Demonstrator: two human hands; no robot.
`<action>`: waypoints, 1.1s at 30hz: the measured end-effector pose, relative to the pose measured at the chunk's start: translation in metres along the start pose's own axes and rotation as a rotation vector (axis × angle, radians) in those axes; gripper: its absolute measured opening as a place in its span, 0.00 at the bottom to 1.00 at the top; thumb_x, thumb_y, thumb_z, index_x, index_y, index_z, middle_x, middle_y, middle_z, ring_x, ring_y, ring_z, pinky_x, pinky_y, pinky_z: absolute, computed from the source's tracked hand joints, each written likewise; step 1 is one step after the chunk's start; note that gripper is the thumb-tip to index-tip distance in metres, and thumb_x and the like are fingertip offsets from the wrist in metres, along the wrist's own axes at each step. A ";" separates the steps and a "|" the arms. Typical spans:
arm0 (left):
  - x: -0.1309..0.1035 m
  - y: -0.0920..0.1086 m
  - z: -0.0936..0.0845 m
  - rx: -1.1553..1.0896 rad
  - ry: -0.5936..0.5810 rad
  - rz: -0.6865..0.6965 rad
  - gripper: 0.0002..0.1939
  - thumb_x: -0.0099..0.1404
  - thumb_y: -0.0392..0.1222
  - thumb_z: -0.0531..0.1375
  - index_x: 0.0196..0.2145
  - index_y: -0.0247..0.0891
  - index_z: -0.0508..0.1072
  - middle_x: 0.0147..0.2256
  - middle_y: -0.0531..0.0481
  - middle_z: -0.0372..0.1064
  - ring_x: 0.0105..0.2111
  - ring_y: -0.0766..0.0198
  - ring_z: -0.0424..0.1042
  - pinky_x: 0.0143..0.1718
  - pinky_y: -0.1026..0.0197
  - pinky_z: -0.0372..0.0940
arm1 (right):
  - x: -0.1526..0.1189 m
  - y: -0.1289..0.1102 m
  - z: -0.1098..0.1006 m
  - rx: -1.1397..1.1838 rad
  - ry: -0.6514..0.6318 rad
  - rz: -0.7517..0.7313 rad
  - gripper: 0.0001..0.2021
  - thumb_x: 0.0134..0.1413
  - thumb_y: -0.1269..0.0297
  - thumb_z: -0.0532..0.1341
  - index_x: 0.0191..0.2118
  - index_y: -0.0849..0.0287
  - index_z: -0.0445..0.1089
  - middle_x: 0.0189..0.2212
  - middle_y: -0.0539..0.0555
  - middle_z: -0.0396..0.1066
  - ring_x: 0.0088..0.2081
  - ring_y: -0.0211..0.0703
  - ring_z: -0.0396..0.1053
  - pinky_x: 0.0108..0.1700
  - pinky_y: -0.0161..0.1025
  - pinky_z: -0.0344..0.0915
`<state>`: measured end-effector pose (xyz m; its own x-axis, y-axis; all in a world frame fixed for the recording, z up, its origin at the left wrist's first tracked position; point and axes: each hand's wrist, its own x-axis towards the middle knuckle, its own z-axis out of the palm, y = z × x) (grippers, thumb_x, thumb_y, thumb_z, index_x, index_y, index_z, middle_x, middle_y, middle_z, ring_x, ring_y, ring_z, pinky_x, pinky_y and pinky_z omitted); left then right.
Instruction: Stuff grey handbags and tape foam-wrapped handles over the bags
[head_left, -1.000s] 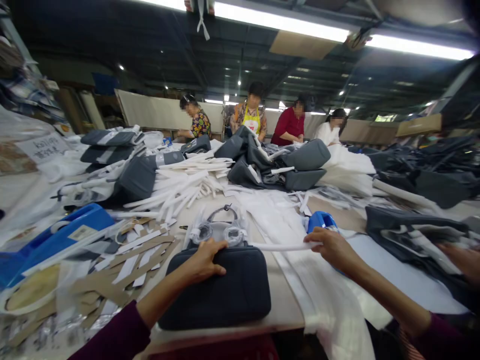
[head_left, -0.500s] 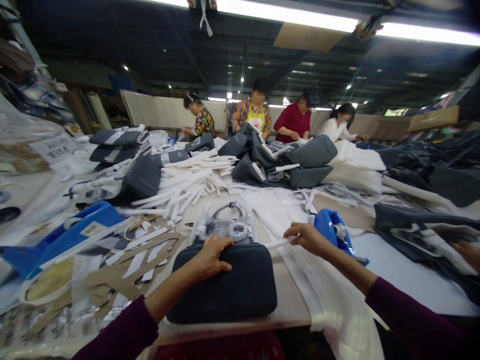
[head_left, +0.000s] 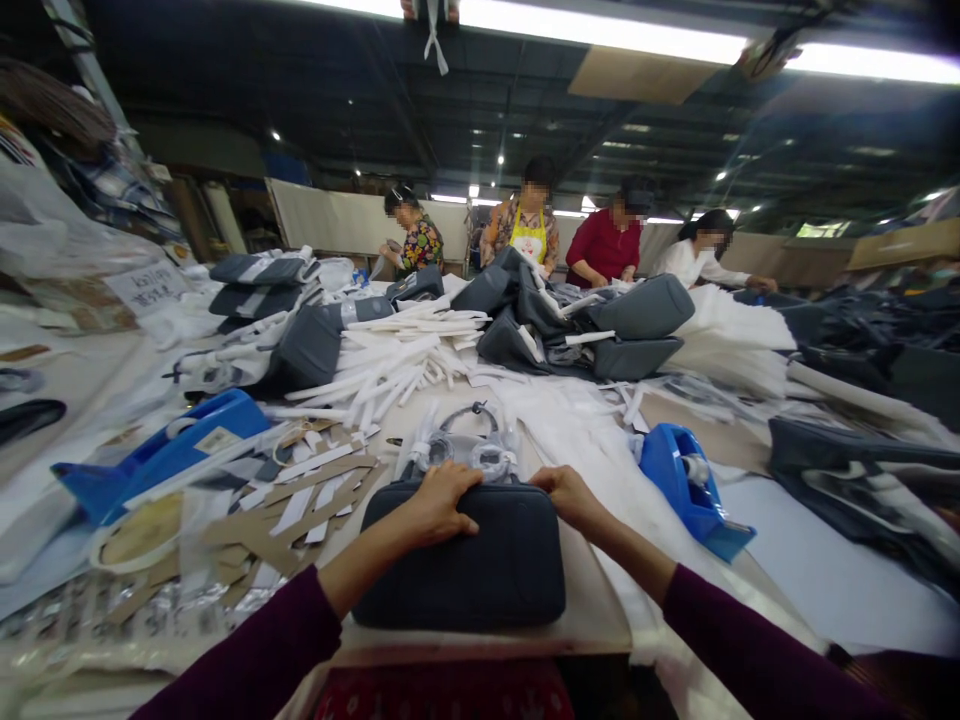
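Note:
A dark grey handbag point(head_left: 461, 575) stands at the table's front edge, with its clear-wrapped handle and coiled straps point(head_left: 491, 460) behind its top. My left hand point(head_left: 442, 505) grips the bag's top edge, thumb on the front panel and fingers over the back. My right hand point(head_left: 566, 495) is closed at the bag's top right corner, fingertips bent against it. What those fingers hold, if anything, is hidden.
Blue tape dispensers stand to the left point(head_left: 172, 450) and right point(head_left: 690, 490). Cardboard strips point(head_left: 300, 500) lie left of the bag. White foam strips point(head_left: 397, 350) and more grey bags point(head_left: 585, 320) are piled behind. Several co-workers point(head_left: 529, 225) stand across the table.
My right hand has moved left to the bag's corner. The white strip it held, reaching to the bag, no longer shows. My left hand stays on the bag. The view has shifted slightly.

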<state>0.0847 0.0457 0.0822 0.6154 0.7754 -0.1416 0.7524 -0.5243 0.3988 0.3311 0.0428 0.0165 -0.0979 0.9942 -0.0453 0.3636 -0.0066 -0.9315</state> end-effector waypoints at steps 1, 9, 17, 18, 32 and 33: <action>0.000 -0.001 0.001 0.017 0.010 0.008 0.24 0.52 0.41 0.68 0.47 0.38 0.69 0.48 0.44 0.68 0.51 0.48 0.62 0.53 0.47 0.56 | -0.001 -0.001 0.002 0.004 -0.021 0.000 0.08 0.34 0.64 0.66 0.25 0.62 0.78 0.23 0.53 0.75 0.28 0.44 0.70 0.31 0.37 0.64; -0.001 -0.008 0.001 0.112 0.038 0.080 0.24 0.50 0.46 0.70 0.45 0.42 0.70 0.43 0.47 0.72 0.44 0.50 0.71 0.43 0.56 0.63 | -0.004 -0.009 0.006 0.207 -0.202 0.142 0.15 0.35 0.60 0.67 0.32 0.63 0.78 0.27 0.52 0.76 0.29 0.42 0.69 0.37 0.40 0.64; 0.002 -0.027 0.014 0.263 0.141 0.226 0.11 0.67 0.49 0.56 0.41 0.40 0.68 0.37 0.48 0.74 0.39 0.52 0.73 0.37 0.57 0.64 | -0.032 -0.030 0.027 -0.168 0.094 0.141 0.29 0.53 0.46 0.56 0.56 0.56 0.60 0.38 0.54 0.71 0.37 0.47 0.70 0.41 0.43 0.65; 0.004 -0.029 0.021 0.286 0.186 0.221 0.10 0.70 0.46 0.53 0.40 0.39 0.68 0.37 0.47 0.74 0.38 0.53 0.73 0.38 0.56 0.64 | -0.036 -0.032 0.036 -0.253 0.134 0.084 0.31 0.52 0.48 0.59 0.60 0.54 0.56 0.41 0.54 0.70 0.39 0.47 0.70 0.43 0.43 0.64; 0.047 -0.013 0.014 0.122 0.590 0.006 0.17 0.63 0.23 0.46 0.45 0.33 0.67 0.47 0.43 0.66 0.52 0.58 0.61 0.57 0.55 0.57 | -0.033 -0.010 0.077 -0.783 0.354 -0.148 0.21 0.63 0.56 0.54 0.60 0.46 0.58 0.40 0.55 0.65 0.42 0.50 0.68 0.41 0.42 0.67; 0.060 -0.009 0.007 0.138 0.522 -0.054 0.18 0.64 0.24 0.46 0.47 0.33 0.68 0.48 0.41 0.66 0.53 0.57 0.62 0.57 0.55 0.57 | -0.034 -0.009 0.078 -0.777 0.355 -0.153 0.21 0.63 0.56 0.55 0.60 0.46 0.59 0.40 0.55 0.66 0.42 0.50 0.68 0.40 0.42 0.67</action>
<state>0.1164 0.0942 0.0637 0.4032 0.8557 0.3242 0.8250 -0.4933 0.2759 0.2590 0.0005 -0.0014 0.0504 0.9538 0.2963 0.9126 0.0765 -0.4017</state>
